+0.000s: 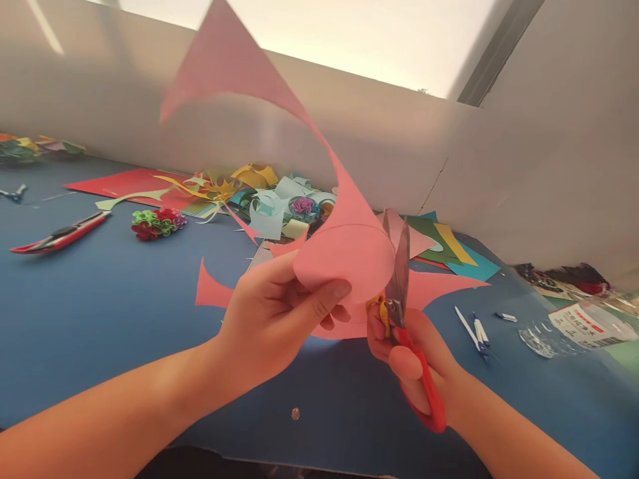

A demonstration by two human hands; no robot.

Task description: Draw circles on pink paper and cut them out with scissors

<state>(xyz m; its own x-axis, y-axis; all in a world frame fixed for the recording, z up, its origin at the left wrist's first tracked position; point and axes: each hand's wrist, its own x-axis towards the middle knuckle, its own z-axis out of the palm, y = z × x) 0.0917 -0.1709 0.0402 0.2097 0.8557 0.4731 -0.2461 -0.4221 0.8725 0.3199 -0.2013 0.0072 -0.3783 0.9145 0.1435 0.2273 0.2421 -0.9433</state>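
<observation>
My left hand [284, 309] pinches a sheet of pink paper [349, 263] between thumb and fingers, held up above the table. A curved line is drawn on the paper, and a long curved offcut still joined to it rises toward the upper left. My right hand [414, 359] grips red-handled scissors [399, 286], blades pointing up at the paper's right edge. The blades look slightly parted, with the paper beside them. More pink paper pieces [434, 289] lie on the table behind and below my hands, partly hidden.
Colored paper scraps [269, 206] are heaped at the back of the blue table [124, 299]. A red-handled cutting tool [64, 233] and curled paper flowers [157, 223] lie left. A drawing compass [474, 332] and a clear plastic bottle [564, 332] lie right.
</observation>
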